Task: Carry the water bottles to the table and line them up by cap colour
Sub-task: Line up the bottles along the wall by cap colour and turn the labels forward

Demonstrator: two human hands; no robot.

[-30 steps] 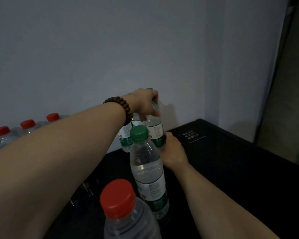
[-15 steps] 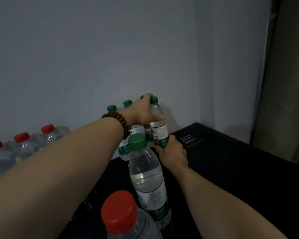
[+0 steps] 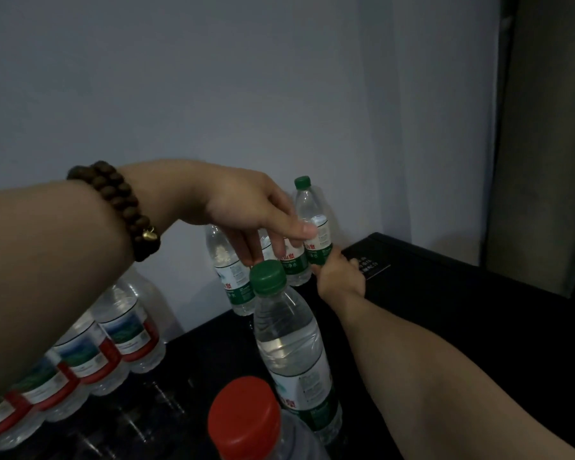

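Green-capped water bottles stand in a row by the wall on the black table [image 3: 445, 293]. My right hand [image 3: 341, 277] grips the lower part of the farthest green-capped bottle [image 3: 307, 207]. My left hand [image 3: 246, 214], with a bead bracelet on the wrist, hovers over the row; its straight fingers point down and touch the middle bottles [image 3: 292, 263], and the thumb lies against the farthest bottle's label. Another green-capped bottle [image 3: 292, 343] stands alone nearer me. A red-capped bottle [image 3: 246, 416] is at the bottom edge.
A row of red-labelled bottles [image 3: 127, 336] runs along the wall at the left, their caps hidden behind my left forearm. A small white-lettered plate [image 3: 369, 263] lies on the table's far corner. A dark panel [image 3: 545, 127] stands at the right.
My left hand has let go of the farthest bottle's neck and dropped lower, fingers now straight over the middle bottles. That bottle's green cap is uncovered. My right hand stays at its base.
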